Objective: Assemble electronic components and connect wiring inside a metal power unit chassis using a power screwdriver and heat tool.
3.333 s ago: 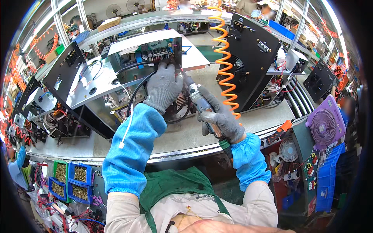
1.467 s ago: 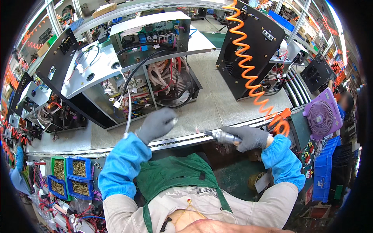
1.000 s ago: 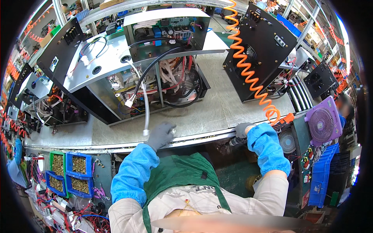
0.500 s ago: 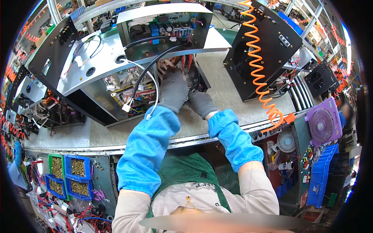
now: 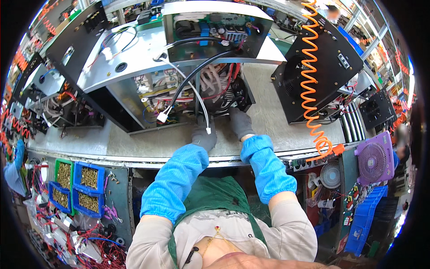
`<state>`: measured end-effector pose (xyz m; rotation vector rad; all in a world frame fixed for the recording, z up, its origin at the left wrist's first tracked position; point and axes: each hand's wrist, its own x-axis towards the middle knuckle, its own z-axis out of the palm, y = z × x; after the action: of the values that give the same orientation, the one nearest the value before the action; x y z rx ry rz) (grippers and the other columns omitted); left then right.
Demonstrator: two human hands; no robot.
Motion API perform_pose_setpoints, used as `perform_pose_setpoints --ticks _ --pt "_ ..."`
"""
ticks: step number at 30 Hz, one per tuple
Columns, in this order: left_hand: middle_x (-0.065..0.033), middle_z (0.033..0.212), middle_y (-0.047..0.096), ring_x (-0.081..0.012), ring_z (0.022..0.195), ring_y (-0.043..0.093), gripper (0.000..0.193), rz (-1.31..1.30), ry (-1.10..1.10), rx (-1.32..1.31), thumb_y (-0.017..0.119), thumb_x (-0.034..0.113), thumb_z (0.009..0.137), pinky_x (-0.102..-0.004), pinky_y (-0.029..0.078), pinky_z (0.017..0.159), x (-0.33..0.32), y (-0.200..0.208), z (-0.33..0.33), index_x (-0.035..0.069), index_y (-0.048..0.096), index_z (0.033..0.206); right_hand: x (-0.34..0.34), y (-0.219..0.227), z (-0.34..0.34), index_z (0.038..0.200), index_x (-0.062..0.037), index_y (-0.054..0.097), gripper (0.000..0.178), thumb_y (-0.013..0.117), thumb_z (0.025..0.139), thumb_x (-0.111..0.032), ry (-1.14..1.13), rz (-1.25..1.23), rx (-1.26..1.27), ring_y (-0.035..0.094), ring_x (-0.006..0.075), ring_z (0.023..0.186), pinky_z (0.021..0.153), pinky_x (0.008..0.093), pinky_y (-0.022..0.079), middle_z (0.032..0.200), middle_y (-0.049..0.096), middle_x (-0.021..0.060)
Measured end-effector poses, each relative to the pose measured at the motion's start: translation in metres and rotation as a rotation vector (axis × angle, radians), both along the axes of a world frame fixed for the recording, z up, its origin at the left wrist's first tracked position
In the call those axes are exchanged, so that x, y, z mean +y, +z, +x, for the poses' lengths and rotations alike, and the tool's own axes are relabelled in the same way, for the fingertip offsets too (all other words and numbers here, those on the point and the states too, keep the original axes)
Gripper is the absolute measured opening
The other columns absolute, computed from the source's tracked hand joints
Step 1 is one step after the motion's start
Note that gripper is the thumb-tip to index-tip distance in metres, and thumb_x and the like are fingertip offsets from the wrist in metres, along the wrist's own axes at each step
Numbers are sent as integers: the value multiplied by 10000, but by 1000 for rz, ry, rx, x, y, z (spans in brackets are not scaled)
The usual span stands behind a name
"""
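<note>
An open metal machine chassis (image 5: 134, 121) lies on the bench, with grey and red wires and a black ribbed part inside. My left hand (image 5: 204, 134), in a grey glove, is at its front edge, fingers curled and partly covered by a hanging white cable (image 5: 199, 96). At the right front corner, beside the black ribbed part, my right hand (image 5: 242, 122) is closed, also gloved. Whatever either hand grips is hidden. A thick black cable (image 5: 183, 80) with a white connector (image 5: 162, 117) arches down from the circuit board box (image 5: 219, 33) on top.
A black cabinet with a fan (image 5: 313, 67) stands to the right, behind an orange coiled air hose (image 5: 309, 85). Further machines crowd the left. Below the bench edge are blue bins (image 5: 89, 199) of brass-coloured screws, tangled wires (image 5: 85, 242) and a purple fan (image 5: 375, 157).
My left hand has drawn back from among the wires to the chassis's front edge. My right hand stays near the right front corner. The whole view has shifted slightly.
</note>
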<state>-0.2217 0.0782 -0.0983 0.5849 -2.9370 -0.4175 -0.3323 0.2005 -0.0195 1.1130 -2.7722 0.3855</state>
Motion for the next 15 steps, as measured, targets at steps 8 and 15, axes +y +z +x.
perform_pose_setpoints --ticks 8,15 --pt "-209 1282 508 -370 1066 558 562 245 63 126 629 319 803 -434 477 864 -20 76 103 72 491 1289 43 -5 34 1042 -112 640 290 613 810 -282 84 -39 -186 590 357 996 855 471 473 1094 604 148" --pt "-185 1189 533 -344 1123 505 491 -3 572 929 667 149 799 -398 389 993 -120 123 185 27 507 1247 41 133 21 1152 -49 589 389 673 785 -148 -30 -773 98 624 266 942 760 365 524 1133 590 161"
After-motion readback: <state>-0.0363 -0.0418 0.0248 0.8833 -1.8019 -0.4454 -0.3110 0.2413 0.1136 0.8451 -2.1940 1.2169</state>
